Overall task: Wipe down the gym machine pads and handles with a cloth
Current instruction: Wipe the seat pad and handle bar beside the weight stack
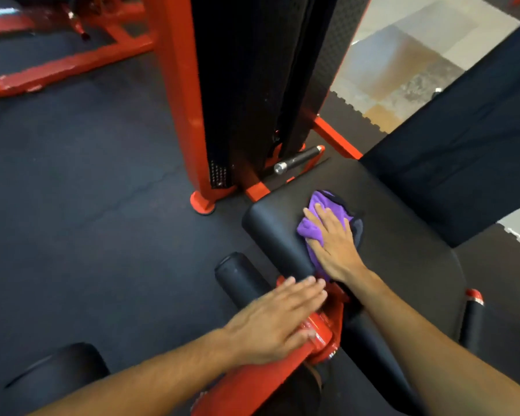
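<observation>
R hand (332,241) lies flat, fingers straight, pressing the purple cloth (314,226) onto the black seat pad (403,223), near its front-left edge. L hand (278,319) is also flat and holds nothing; it rests on the red lever arm (321,334), fingertips somewhat blurred. Black roller pad (237,274) is just left of the seat. Behind the seat stands the back pad (469,139); further left the weight stack w/ red frame (180,85), and a small handle (299,160) at its foot.
</observation>
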{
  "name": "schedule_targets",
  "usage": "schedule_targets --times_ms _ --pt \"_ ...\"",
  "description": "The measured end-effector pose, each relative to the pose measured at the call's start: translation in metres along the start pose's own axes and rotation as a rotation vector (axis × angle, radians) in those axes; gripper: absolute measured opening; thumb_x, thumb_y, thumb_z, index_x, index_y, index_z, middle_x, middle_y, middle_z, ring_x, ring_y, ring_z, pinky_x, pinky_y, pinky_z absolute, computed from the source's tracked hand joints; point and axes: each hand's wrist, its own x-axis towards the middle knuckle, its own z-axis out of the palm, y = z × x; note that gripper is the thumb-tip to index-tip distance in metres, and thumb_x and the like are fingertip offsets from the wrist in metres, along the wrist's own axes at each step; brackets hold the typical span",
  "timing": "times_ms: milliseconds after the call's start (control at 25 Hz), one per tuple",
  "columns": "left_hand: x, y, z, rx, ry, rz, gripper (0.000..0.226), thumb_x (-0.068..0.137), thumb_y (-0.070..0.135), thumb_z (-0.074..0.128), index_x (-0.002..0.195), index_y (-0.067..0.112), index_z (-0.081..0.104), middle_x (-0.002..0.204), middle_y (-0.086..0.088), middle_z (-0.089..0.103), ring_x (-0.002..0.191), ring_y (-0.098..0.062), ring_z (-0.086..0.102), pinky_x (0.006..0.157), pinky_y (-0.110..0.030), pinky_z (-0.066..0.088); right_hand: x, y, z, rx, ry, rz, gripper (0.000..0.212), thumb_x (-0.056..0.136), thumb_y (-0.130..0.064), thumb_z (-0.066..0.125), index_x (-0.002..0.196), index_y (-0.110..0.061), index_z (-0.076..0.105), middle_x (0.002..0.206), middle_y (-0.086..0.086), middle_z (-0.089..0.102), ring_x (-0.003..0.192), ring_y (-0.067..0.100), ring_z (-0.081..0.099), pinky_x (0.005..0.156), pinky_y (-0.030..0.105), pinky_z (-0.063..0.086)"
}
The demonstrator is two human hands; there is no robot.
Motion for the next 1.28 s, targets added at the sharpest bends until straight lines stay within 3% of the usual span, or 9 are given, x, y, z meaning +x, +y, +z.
schedule_targets --times_ms 80,200,360,560,720,840,1040,1160,1280 --pt "-0.018 0.015 0.021 0.18 -0.027 0.052 0.067 0.108 0.045 0.04 0.163 0.011 0.022 0.173 -0.007 0.011 0.16 -0.02 -0.003 0.129 -0.047 0.01 0.019 -0.037 0.012 -0.107 -0.038 -0.041 0.068 0.093 -0.056 0.026 0.157 -0.033 0.028 0.167 0.002 0.018 0.155 0.027 0.012 0.119 0.065 0.011" --pt "-0.023 0.016 0.033 0.307 -0.015 0.027 0.066 0.108 0.047 0.037 0.162 0.012 0.025 0.17 -0.009 0.024 0.16 -0.023 -0.001 0.129 -0.048 0.007 0.076 -0.1 0.033 -0.236 -0.006 -0.115 0.068 0.089 -0.055 0.03 0.15 -0.03 0.044 0.159 0.007 0.037 0.15 0.031 0.026 0.113 0.07 0.014" --pt "-0.023 0.017 0.03 0.335 -0.046 0.039 0.067 0.109 0.048 0.033 0.163 0.011 0.022 0.17 -0.01 0.02 0.16 -0.023 -0.004 0.129 -0.046 0.001 0.115 -0.093 0.012 -0.198 0.031 -0.036 0.044 0.092 -0.048 0.03 0.122 -0.042 0.062 0.129 -0.008 0.06 0.131 0.02 0.045 0.108 0.057 0.024" --pt "-0.021 0.019 0.024 0.291 -0.034 0.037 0.07 0.108 0.047 0.038 0.164 0.011 0.018 0.173 -0.007 0.009 0.16 -0.021 -0.003 0.13 -0.047 0.007 0.042 -0.033 0.007 -0.041 -0.026 0.184 0.053 0.105 -0.039 0.036 0.157 -0.037 0.028 0.168 -0.005 0.016 0.155 0.019 0.01 0.122 0.06 0.003" --pt "-0.02 0.02 0.023 0.256 -0.032 0.064 0.072 0.106 0.047 0.041 0.165 0.013 0.018 0.173 -0.006 0.009 0.16 -0.02 0.0 0.129 -0.047 0.009 -0.035 -0.034 -0.018 0.301 -0.036 0.174 0.046 0.104 -0.029 0.035 0.148 -0.029 0.047 0.162 -0.004 0.034 0.147 0.016 0.029 0.123 0.042 0.011" --pt "-0.02 0.02 0.022 0.279 -0.027 0.079 0.072 0.104 0.049 0.042 0.164 0.014 0.021 0.173 -0.004 0.01 0.16 -0.018 0.004 0.127 -0.046 0.009 -0.072 -0.049 -0.053 0.754 0.14 0.374 0.039 0.099 -0.028 0.037 0.127 -0.034 0.064 0.135 -0.01 0.061 0.123 0.009 0.055 0.11 0.03 0.037" --pt "0.015 0.028 0.0 0.15 0.069 0.02 0.063 0.106 0.05 0.034 0.162 0.022 0.03 0.17 0.006 0.014 0.157 -0.007 0.013 0.128 -0.04 0.002 -0.132 -0.054 -0.097 1.433 0.434 0.785 0.034 0.1 -0.042 0.049 0.111 -0.014 0.064 0.104 0.006 0.07 0.093 0.025 0.068 0.081 0.039 0.055" --pt "0.062 0.042 -0.022 0.019 0.13 -0.004 0.066 0.103 0.056 0.026 0.162 0.025 0.03 0.168 0.01 0.021 0.156 -0.002 0.014 0.129 -0.038 0.004 -0.164 -0.045 -0.121 1.665 0.683 0.796 0.038 0.103 -0.04 0.047 0.113 -0.009 0.065 0.107 0.013 0.071 0.1 0.031 0.069 0.088 0.044 0.055" --pt "0.109 0.06 -0.033 -0.089 0.142 0.001 0.074 0.099 0.064 0.017 0.162 0.026 0.029 0.168 0.01 0.025 0.155 0.002 0.012 0.128 -0.027 -0.005 -0.192 -0.037 -0.146 1.645 0.893 0.805 0.041 0.105 -0.037 0.042 0.117 -0.007 0.068 0.11 0.01 0.076 0.111 0.03 0.068 0.104 0.048 0.05"
